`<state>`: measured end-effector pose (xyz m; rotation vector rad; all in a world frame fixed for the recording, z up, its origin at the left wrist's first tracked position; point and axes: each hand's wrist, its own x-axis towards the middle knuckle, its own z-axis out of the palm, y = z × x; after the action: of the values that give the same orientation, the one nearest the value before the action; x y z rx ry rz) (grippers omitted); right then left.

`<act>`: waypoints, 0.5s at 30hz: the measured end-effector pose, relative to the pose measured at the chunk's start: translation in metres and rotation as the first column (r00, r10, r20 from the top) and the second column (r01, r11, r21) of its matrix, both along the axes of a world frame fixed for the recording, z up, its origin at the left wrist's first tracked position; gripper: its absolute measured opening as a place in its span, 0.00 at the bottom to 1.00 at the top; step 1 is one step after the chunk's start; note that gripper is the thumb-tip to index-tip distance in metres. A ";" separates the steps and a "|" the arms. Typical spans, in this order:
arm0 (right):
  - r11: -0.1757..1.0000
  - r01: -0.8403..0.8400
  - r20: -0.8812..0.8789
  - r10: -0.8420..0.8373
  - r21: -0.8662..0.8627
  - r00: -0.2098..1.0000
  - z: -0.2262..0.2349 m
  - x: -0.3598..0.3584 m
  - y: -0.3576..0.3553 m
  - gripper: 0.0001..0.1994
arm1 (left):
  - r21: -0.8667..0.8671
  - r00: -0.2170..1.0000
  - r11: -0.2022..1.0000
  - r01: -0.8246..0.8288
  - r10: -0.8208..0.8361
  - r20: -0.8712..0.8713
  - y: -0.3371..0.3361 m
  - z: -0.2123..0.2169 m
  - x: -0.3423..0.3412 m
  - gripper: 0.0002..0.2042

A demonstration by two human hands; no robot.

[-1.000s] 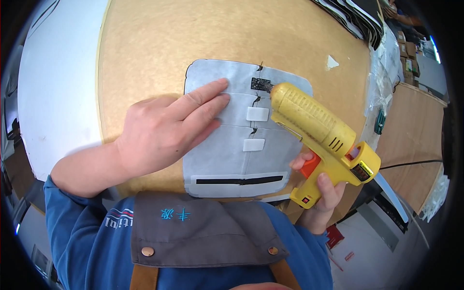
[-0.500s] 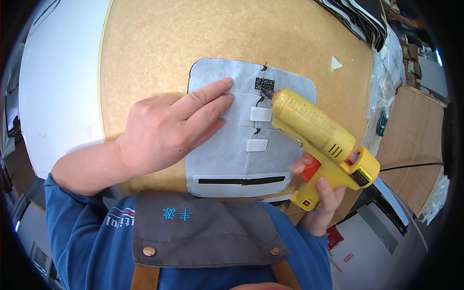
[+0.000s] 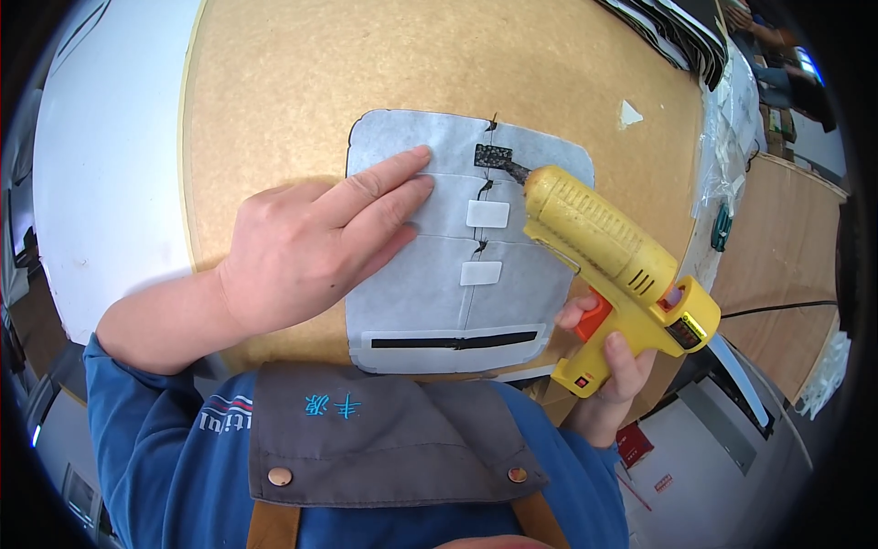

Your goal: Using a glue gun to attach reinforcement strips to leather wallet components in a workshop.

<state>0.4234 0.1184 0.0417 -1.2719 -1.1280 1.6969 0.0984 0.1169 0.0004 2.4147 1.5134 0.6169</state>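
A light grey fabric panel (image 3: 393, 316) with rounded corners lies flat in front of me. My left hand (image 3: 306, 242) rests on its left part, palm down with fingers stretched out. In my right hand (image 3: 624, 371) is a yellow glue gun (image 3: 604, 240), gripped by its handle with a finger at the orange trigger. Its dark nozzle meets the right edge of a small black patch (image 3: 489, 156) with a glossy, speckled surface. Below that patch sit two white rectangular pieces, an upper one (image 3: 487, 214) and a lower one (image 3: 481, 273). A black strip (image 3: 455, 340) crosses the panel's near end.
The panel lies on a tan board (image 3: 274, 101); a white surface (image 3: 110, 137) adjoins it at left. Dark layered sheets (image 3: 672, 37) are stacked at the far right. A white scrap (image 3: 629, 114) and a black cable (image 3: 777, 308) are on the right. Another person shows at the upper right edge.
The glue gun's nozzle has shifted from the lower middle of the black patch to its right edge. My left hand keeps its place on the panel.
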 end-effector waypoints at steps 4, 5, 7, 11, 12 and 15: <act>0.999 0.001 -0.004 -0.001 -0.048 1.000 0.006 -0.014 0.002 0.29 | -0.006 1.000 1.000 0.002 -0.002 0.000 0.000 0.000 0.000 0.20; 0.998 0.015 -0.026 -0.016 -0.058 1.000 0.006 -0.018 0.004 0.29 | -0.007 1.000 1.000 0.000 0.000 -0.002 0.000 0.001 0.000 0.20; 0.998 0.000 -0.024 -0.001 -0.057 1.000 0.004 -0.018 0.007 0.29 | -0.002 1.000 1.000 0.001 -0.001 0.003 0.000 0.002 0.000 0.20; 0.999 -0.033 -0.023 0.032 -0.009 0.999 0.000 -0.016 0.010 0.28 | 0.006 1.000 1.000 0.003 -0.004 0.012 0.000 0.001 -0.001 0.20; 0.999 -0.032 -0.021 0.032 -0.009 0.999 0.000 -0.016 0.009 0.28 | 0.007 1.000 1.000 0.004 -0.004 0.011 0.000 0.000 -0.001 0.20; 0.998 0.057 0.127 -0.062 0.039 0.990 -0.001 -0.013 0.007 0.29 | 0.007 1.000 1.000 0.003 -0.003 0.010 0.000 0.000 -0.001 0.19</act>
<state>0.4102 0.1257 0.0405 -1.3953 -1.1768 1.5641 0.0979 0.1168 0.0007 2.4151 1.5056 0.6336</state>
